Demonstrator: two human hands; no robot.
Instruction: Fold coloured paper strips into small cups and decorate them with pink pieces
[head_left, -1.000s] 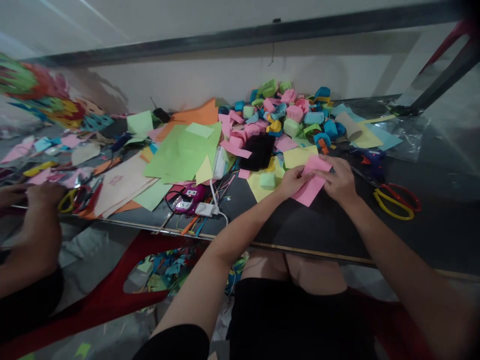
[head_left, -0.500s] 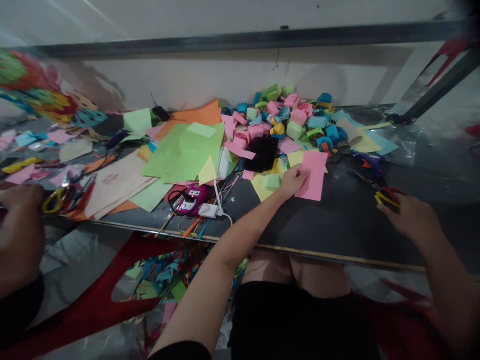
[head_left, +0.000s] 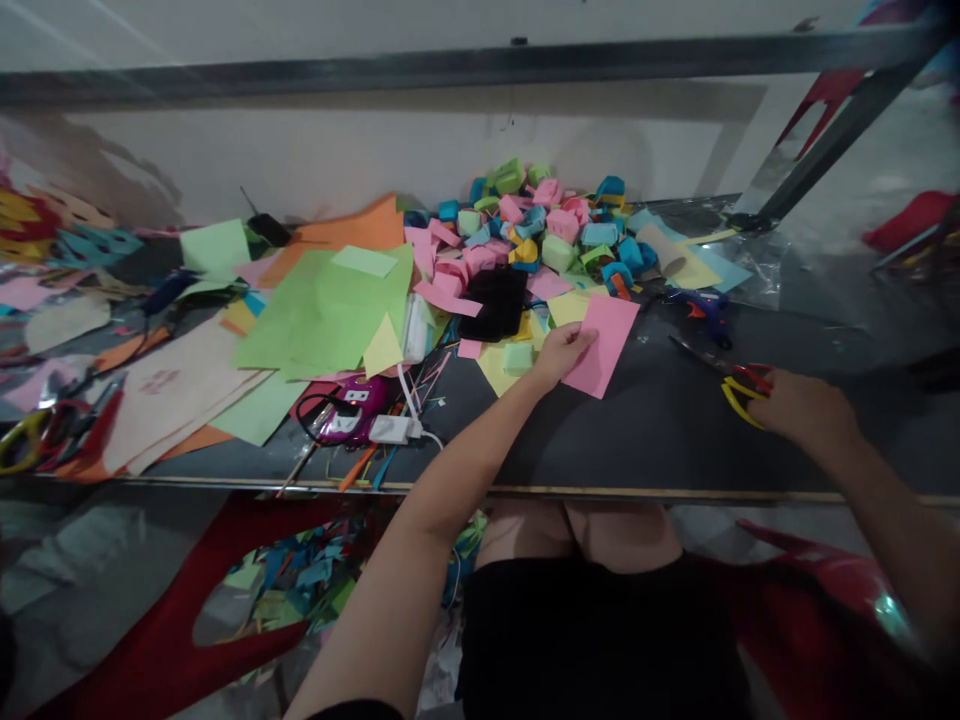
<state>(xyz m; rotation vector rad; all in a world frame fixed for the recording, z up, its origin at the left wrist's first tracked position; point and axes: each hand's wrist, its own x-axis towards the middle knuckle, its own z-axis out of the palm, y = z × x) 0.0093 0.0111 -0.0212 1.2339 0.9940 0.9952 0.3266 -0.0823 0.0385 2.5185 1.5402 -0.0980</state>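
Observation:
My left hand (head_left: 561,352) pinches the left edge of a pink sheet of paper (head_left: 604,345), which is tilted over the dark tabletop (head_left: 637,440). Off to the right, my right hand (head_left: 806,405) grips a pair of scissors (head_left: 739,388) with red and yellow handles. The blades point left toward the paper but are apart from it. Beyond the scissors lies a blue glue gun (head_left: 703,308). A small pale green folded paper piece (head_left: 518,358) rests on yellow paper just left of my left hand.
Behind my left hand is a heap of folded paper pieces (head_left: 559,225) beside a black object (head_left: 495,304). To the left are green sheets (head_left: 322,315), a purple power strip (head_left: 354,408) with cables, and more scissors (head_left: 45,430). A metal bar (head_left: 450,68) crosses above the table.
The view has swung to the right, and another person's hand at the left edge has left it. The pink paper has tilted in my left hand. The scissors have shifted slightly in my right hand.

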